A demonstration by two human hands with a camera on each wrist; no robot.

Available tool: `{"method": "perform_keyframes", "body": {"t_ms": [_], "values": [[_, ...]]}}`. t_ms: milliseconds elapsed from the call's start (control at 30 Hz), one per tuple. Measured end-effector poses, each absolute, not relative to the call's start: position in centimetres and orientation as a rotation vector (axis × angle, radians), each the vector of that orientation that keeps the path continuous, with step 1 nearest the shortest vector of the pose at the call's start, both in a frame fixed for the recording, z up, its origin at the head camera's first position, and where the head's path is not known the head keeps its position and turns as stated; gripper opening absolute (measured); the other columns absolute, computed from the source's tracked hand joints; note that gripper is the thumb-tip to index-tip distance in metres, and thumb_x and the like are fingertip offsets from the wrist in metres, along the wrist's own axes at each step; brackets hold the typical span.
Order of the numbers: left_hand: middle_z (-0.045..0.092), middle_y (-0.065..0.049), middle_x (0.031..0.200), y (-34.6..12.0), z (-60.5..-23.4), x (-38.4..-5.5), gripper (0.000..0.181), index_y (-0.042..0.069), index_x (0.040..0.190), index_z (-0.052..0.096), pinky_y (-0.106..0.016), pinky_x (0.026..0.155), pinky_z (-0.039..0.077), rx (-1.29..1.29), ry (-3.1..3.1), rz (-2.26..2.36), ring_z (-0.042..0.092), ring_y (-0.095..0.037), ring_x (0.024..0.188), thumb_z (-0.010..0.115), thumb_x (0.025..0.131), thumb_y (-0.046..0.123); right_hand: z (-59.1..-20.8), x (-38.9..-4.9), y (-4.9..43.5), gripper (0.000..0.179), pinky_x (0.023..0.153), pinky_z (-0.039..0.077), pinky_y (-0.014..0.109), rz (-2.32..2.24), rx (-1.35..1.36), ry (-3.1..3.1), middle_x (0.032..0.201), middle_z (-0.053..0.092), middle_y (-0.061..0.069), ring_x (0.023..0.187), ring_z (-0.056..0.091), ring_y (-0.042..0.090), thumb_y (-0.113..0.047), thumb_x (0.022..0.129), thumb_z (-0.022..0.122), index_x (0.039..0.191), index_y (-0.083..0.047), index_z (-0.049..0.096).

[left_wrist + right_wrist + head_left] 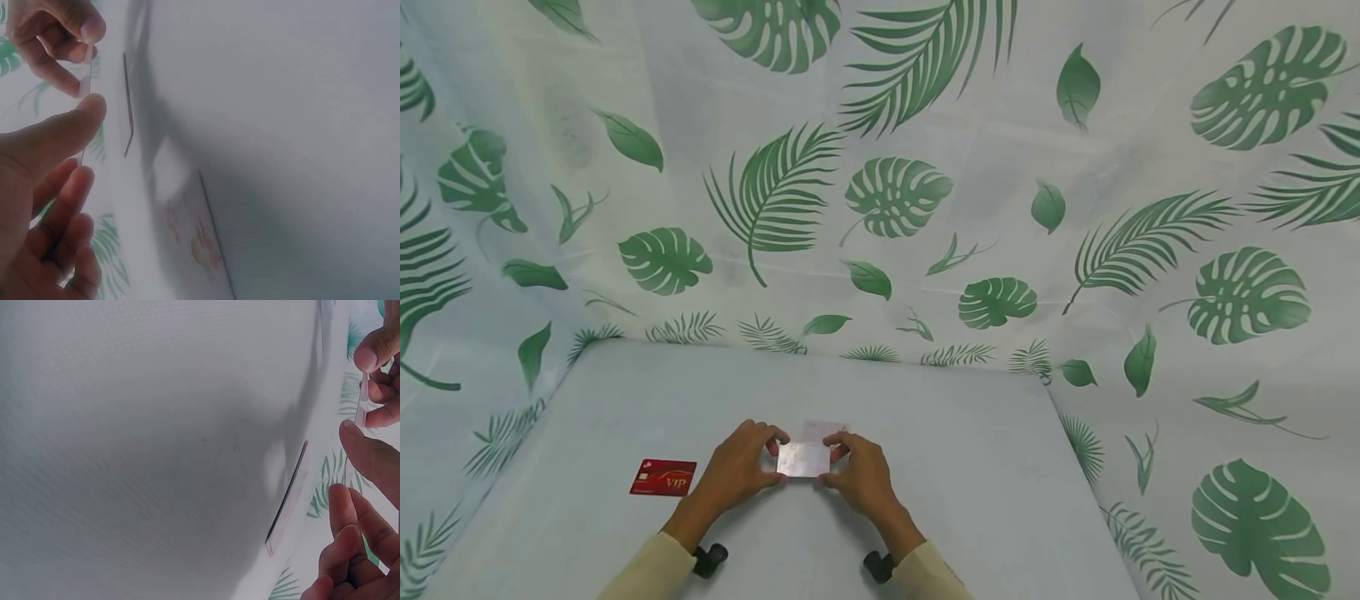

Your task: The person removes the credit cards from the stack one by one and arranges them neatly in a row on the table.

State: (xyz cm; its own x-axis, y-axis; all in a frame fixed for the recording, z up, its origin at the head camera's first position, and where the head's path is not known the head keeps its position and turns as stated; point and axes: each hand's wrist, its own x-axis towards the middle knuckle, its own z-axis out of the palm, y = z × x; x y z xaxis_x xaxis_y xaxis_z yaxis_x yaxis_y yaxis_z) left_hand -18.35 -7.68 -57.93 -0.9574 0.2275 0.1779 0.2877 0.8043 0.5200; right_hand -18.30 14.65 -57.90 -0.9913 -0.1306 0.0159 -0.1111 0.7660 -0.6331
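Both hands hold a thin, shiny, card-sized plastic piece [803, 460] above the table. My left hand [737, 468] pinches its left end between thumb and fingers. At the other end, the right hand [867, 479] grips it the same way. Seen edge-on in the wrist views, the piece is a narrow clear strip [362, 403]. Just beyond it lies a pale pinkish card [826, 429], partly hidden behind the piece and the right fingers. A red card marked VIP [664, 477] lies flat to the left of the left hand.
A white-covered table [1000, 500] spreads under the hands. Sheeting with green leaf prints [910, 275] rises along its back and sides. Each wrist carries a small black camera [709, 560], close over the tabletop.
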Motion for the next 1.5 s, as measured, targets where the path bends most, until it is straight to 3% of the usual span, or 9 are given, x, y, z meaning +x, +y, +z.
{"method": "perform_keyframes", "body": {"t_ms": [1067,1500], "values": [[0.057,0.013,0.082,-7.7,-59.7,-17.5,0.054,0.026,0.104,0.070,-0.024,0.070,0.045,-0.405,-2.935,-0.850,0.042,-0.005,0.079,0.097,0.058,0.033,-58.7,-17.1,14.4,0.052,0.082,0.044,0.035,-0.953,-0.178,2.897,0.079,0.064,-0.014,0.086,0.054,0.009,-0.015,0.067,0.092,0.114,-0.025,0.071],[0.054,0.014,0.080,-7.7,-59.9,-17.4,0.052,0.027,0.103,0.071,-0.024,0.070,0.041,-0.394,-2.989,-0.804,0.040,-0.005,0.078,0.096,0.059,0.036,-58.8,-16.8,14.4,0.050,0.075,0.041,0.030,-0.915,-0.185,2.883,0.080,0.065,-0.012,0.080,0.051,0.008,-0.014,0.069,0.090,0.114,-0.024,0.071]]}}
